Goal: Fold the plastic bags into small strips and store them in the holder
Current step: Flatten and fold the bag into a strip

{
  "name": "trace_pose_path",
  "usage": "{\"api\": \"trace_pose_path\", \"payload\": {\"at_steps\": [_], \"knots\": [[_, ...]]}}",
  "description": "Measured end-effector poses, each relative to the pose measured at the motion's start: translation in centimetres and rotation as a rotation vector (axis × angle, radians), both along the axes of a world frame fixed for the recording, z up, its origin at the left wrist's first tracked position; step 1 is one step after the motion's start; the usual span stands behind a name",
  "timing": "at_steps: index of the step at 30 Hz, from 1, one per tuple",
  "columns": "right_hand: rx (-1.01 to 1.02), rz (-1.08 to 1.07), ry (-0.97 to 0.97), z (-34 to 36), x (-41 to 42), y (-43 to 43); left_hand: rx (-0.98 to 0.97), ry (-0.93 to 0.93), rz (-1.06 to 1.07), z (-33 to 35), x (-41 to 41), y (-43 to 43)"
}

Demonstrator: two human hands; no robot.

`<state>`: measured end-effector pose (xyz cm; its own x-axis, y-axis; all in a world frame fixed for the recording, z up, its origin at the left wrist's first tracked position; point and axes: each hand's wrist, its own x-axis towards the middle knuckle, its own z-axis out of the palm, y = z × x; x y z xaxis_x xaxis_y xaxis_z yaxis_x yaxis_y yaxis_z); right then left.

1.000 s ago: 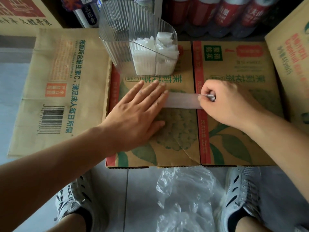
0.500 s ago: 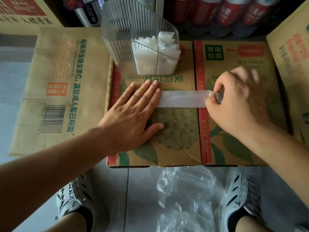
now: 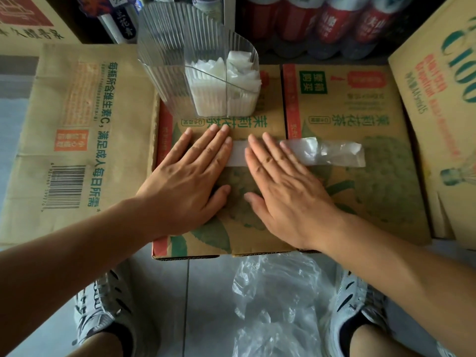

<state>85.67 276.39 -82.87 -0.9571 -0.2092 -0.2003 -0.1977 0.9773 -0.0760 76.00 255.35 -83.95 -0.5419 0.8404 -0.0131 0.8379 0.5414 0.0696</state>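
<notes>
A clear plastic bag folded into a long flat strip point(image 3: 332, 154) lies across the top of a cardboard carton point(image 3: 360, 191). My left hand point(image 3: 190, 176) lies flat with straight fingers on the strip's left end. My right hand point(image 3: 280, 186) presses flat on the strip just beside it, fingers straight; the strip's right end lies free and slightly puffed. Behind my hands stands the ribbed clear holder point(image 3: 167, 63); its right compartments hold several folded white bags point(image 3: 226, 83), the left one looks empty.
More loose clear plastic bags point(image 3: 278, 302) lie on the tiled floor between my shoes. A flattened carton point(image 3: 69, 130) lies at left, another box point(image 3: 443, 104) stands at right, and red-capped bottles point(image 3: 332, 21) line the back.
My right hand let go of the strip's right end, swung left and now lies flat on the strip beside my left hand. The strip now reaches farther right.
</notes>
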Motion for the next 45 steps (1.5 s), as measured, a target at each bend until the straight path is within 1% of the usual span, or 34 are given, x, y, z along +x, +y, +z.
{"api": "trace_pose_path", "payload": {"at_steps": [7,12,15,17,20,22,24,26,28,32,35,40,45], "knots": [[0.013,-0.209,-0.021,0.2,1.6,3.9,-0.029,-0.015,0.006,0.3,0.0,0.0],[0.027,-0.289,-0.023,0.3,2.2,4.5,-0.037,-0.035,0.014,0.4,-0.1,0.1],[0.052,-0.330,0.038,0.7,2.1,4.3,-0.020,-0.049,0.023,0.5,-0.1,0.0],[-0.001,-0.374,0.141,1.2,1.5,4.3,0.030,-0.069,0.028,0.8,-0.1,0.2],[-0.200,-0.301,0.316,1.7,0.0,4.5,0.120,-0.122,0.062,1.8,-0.4,0.7],[-0.321,-0.191,0.355,1.8,-1.0,4.4,0.158,-0.137,0.106,2.5,-0.7,1.1],[-0.343,-0.083,0.336,1.7,-1.6,4.0,0.175,-0.132,0.137,3.0,-0.8,1.6],[-0.319,-0.027,0.301,1.4,-1.8,3.8,0.195,-0.119,0.157,3.2,-0.9,1.8],[-0.294,-0.011,0.284,1.2,-1.7,3.9,0.215,-0.129,0.187,3.5,-1.1,2.0],[-0.311,-0.003,0.278,0.8,-1.3,4.2,0.259,-0.226,0.280,4.0,-1.7,2.4],[-0.323,0.006,0.276,0.7,-1.2,4.4,0.218,-0.253,0.282,4.3,-1.9,3.3],[-0.325,0.030,0.291,0.5,-1.2,4.7,0.090,-0.313,0.261,4.7,-2.7,4.8],[-0.329,0.054,0.279,0.6,-1.1,5.1,-0.025,-0.382,0.322,5.5,-3.3,6.0]]}}
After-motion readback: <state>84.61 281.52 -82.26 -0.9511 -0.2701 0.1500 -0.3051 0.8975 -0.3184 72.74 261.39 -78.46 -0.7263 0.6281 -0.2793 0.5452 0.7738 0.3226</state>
